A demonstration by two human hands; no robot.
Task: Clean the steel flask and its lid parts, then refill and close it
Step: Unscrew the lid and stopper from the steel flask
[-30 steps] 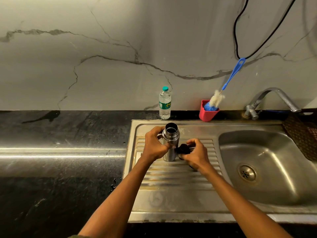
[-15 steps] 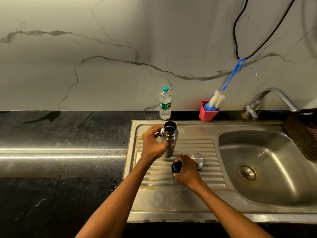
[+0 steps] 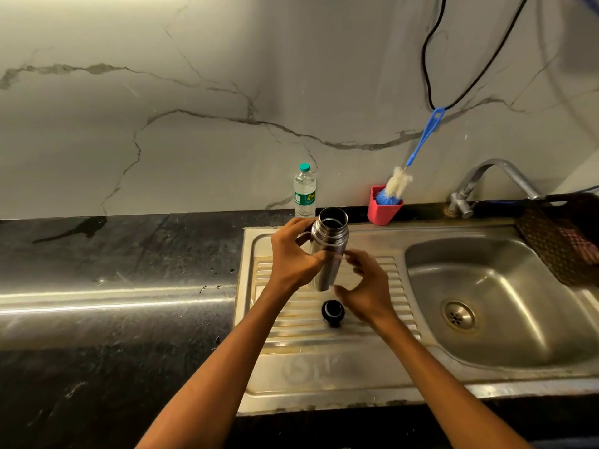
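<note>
- While the marble-look wall [image 3: 194, 140] takes up the whole back of the shot, a black cable [image 3: 453, 76] loops down it on the right.
- Dark stone countertop [image 3: 97, 286] runs along the left, with a few water drops near the sink edge.
- Steel sink unit [image 3: 324, 377] sits to the right of it: ribbed draining board on the left, basin [image 3: 518, 303] with its drain on the right, tap [image 3: 492, 183] behind the basin.
- Some brownish patterned cloth [image 3: 557, 244] hangs over the far right rim of the basin, can't tell exactly what it is.
- Left hand [image 3: 291, 254] grips the steel flask [image 3: 329, 244] by its upper body, fingers curled round the far side. Flask is open at the top, tilted slightly, held over the draining board. Can't tell if its base touches the board.
- Right hand [image 3: 366, 286] is right beside the lower part of the flask, fingers spread and loosely curved, holding nothing. Looks like the fingertips are just at the flask, but touching or not, I can't say.
- Plastic water bottle [image 3: 304, 192] with a green cap stands by the wall behind the flask.
- Red cup [image 3: 384, 209] next to it holds a blue-handled bottle brush [image 3: 418, 147] leaning on the wall.
- Black lid part [image 3: 332, 311] lies on the draining board, just beside the right hand and below the flask.
</note>
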